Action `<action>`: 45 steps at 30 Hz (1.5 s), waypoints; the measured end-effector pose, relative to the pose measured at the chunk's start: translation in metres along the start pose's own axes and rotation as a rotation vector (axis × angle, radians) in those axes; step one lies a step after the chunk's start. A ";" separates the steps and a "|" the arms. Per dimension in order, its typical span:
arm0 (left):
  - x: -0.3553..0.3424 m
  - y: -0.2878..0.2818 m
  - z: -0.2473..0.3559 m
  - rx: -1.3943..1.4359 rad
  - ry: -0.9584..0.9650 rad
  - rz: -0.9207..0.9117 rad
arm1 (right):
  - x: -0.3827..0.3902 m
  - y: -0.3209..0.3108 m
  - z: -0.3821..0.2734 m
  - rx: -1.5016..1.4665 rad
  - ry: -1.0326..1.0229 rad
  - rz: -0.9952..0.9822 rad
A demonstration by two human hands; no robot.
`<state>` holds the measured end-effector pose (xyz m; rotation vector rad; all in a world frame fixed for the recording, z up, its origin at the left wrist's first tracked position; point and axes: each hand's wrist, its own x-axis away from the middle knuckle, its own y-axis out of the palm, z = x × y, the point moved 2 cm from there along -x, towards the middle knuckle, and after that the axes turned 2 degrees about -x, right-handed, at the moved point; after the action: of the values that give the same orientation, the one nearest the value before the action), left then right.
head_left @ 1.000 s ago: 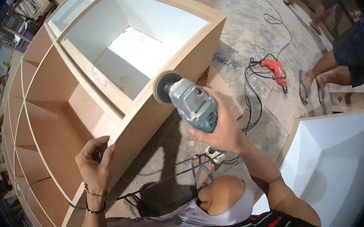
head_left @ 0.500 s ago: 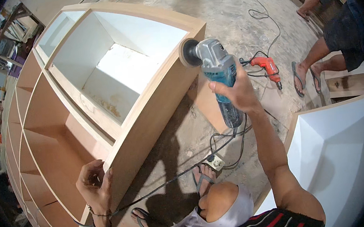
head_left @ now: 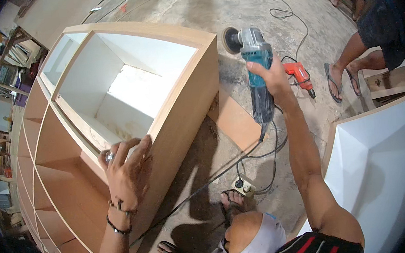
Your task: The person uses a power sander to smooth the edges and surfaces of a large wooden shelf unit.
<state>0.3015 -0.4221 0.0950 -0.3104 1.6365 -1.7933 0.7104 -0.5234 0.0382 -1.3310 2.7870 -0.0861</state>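
My right hand point(head_left: 276, 78) is wrapped round the body of a teal and grey angle grinder point(head_left: 258, 72). The round disc point(head_left: 231, 41) at its head stands apart from the far right corner of a wooden cabinet point(head_left: 180, 97). On the cabinet's near long edge is my left hand point(head_left: 127, 170), fingers spread and bent, their tips at the top face; it wears a ring and holds nothing. Beyond it lies a white-lined compartment point(head_left: 83, 79), and to its left are bare wooden compartments point(head_left: 58, 145). A dark cord leads down from the grinder's tail.
On the floor lie a red drill point(head_left: 299, 75), a thin brown board point(head_left: 236, 118), a socket strip point(head_left: 244, 187) and loose cords. A white-lined cabinet piece point(head_left: 376, 158) is at the right. Another person's legs point(head_left: 352, 58) stand at the upper right.
The grinder has come off the cabinet's far right corner and moved right, its disc now clear of the wood. My left hand has slid forward along the edge, with fingers spreading.
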 end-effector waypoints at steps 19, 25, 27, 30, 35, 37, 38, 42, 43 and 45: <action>-0.002 -0.026 -0.056 0.299 -0.307 0.189 | 0.168 0.093 -0.016 0.175 -0.141 -0.358; 0.080 -0.053 -0.077 0.155 -0.317 0.001 | 0.204 0.135 -0.013 0.132 -0.290 -0.440; 0.100 -0.059 -0.068 0.165 -0.298 -0.020 | 0.209 0.144 -0.016 0.214 -0.310 -0.452; 0.112 -0.056 -0.047 0.237 -0.328 -0.059 | 0.213 0.154 -0.024 0.255 -0.371 -0.508; 0.120 -0.041 -0.051 0.288 -0.329 -0.109 | 0.206 0.152 -0.022 0.279 -0.261 -0.515; 0.118 -0.043 -0.049 0.158 -0.359 -0.264 | 0.198 0.146 -0.018 0.241 -0.328 -0.491; 0.119 -0.038 -0.050 0.196 -0.323 -0.188 | 0.194 0.142 -0.019 0.229 -0.309 -0.484; 0.121 -0.040 -0.053 0.198 -0.337 -0.207 | 0.175 0.130 -0.018 0.259 -0.311 -0.391; 0.122 -0.038 -0.055 0.223 -0.320 -0.160 | 0.167 0.126 -0.017 0.261 -0.311 -0.388; 0.123 -0.036 -0.053 0.254 -0.301 -0.109 | 0.150 0.112 -0.013 0.333 -0.283 -0.328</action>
<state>0.1674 -0.4570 0.0872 -0.5323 1.1897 -1.9051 0.5283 -0.5692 0.0399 -1.5521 2.1888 -0.3296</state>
